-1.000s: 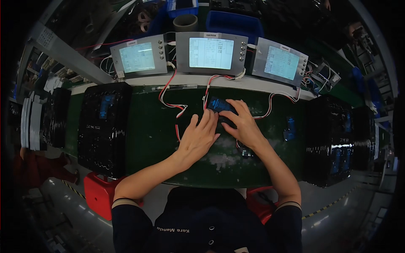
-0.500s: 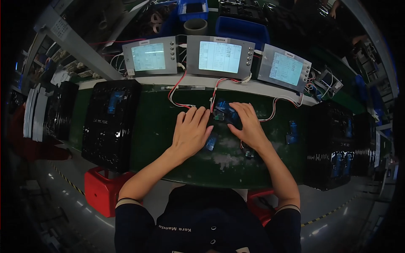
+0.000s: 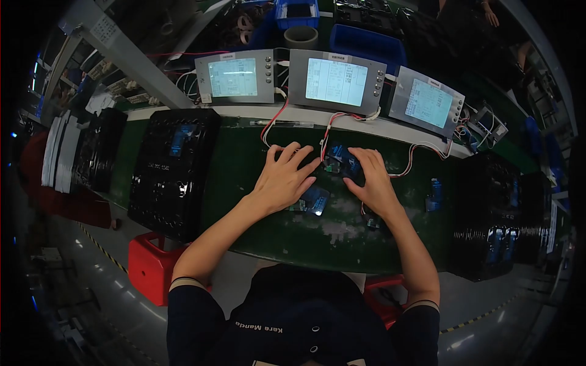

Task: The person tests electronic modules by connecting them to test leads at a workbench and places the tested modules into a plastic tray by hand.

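Observation:
Against the green bench mat lies a blue shiny-wrapped circuit board [image 3: 353, 169], with a small green part at its near left end, by the red and white leads. My right hand [image 3: 375, 186] curls around this board's right side, thumb and fingers pressed on it. My left hand [image 3: 282, 182] is spread flat to the left, fingers apart near the left cable. Just below its thumb sits another blue-wrapped board [image 3: 316, 201], partly covered by the hand. A small wired connector piece [image 3: 372, 223] rests below my right hand.
Three grey testers with lit screens [image 3: 235, 78] [image 3: 336, 80] [image 3: 429, 102] line the back. Black-wrapped trays stand left [image 3: 173, 174] and right [image 3: 485, 213]. More blue boards [image 3: 434, 195] lie at right. A pen [image 3: 281, 124] lies behind; a red stool [image 3: 152, 268] stands below.
The view has shifted, so the bench appears farther right. My left fingers have spread wider, and more of the board beneath that hand shows. My right hand stays on its board.

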Tool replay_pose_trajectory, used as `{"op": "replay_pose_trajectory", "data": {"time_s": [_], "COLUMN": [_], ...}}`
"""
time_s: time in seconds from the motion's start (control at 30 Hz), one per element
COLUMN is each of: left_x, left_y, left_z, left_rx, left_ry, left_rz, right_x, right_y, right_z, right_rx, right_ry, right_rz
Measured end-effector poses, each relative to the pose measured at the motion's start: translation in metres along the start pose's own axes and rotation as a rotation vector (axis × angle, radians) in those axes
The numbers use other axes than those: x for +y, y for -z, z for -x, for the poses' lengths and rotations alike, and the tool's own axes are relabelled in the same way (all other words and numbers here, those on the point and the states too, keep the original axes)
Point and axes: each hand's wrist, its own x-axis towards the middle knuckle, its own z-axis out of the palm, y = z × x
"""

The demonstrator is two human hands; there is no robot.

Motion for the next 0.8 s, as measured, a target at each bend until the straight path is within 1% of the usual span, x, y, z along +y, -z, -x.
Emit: {"op": "replay_pose_trajectory", "data": {"time_s": [0.23, 0.37, 0.43, 0.57, 0.67, 0.8], "left_x": [-0.014, -0.011, -0.006, -0.003, -0.003, -0.005], "left_y": [0.003, 0.001, 0.002, -0.003, -0.002, -0.002], "left_z": [-0.003, -0.011, -0.020, -0.034, -0.039, -0.039], "left_rx": [-0.041, 0.003, 0.102, 0.092, 0.082, 0.101], "left_ry": [-0.115, -0.082, -0.089, -0.110, -0.124, -0.078], "left_rz": [-0.054, -0.028, 0.059, 0.093, 0.042, 0.129], "right_x": [0.000, -0.001, -0.002, 0.001, -0.002, 0.000], "right_y": [0.000, 0.001, 0.001, -0.002, 0.001, 0.000], "right_z": [-0.001, -0.001, -0.001, -0.002, -0.002, -0.001], "right_rx": [0.000, -0.002, 0.002, 0.042, 0.037, 0.056], "right_ry": [0.000, -0.013, -0.016, 0.030, 0.012, 0.021], "right_rz": [0.004, -0.006, -0.006, 0.017, -0.019, -0.003]}}
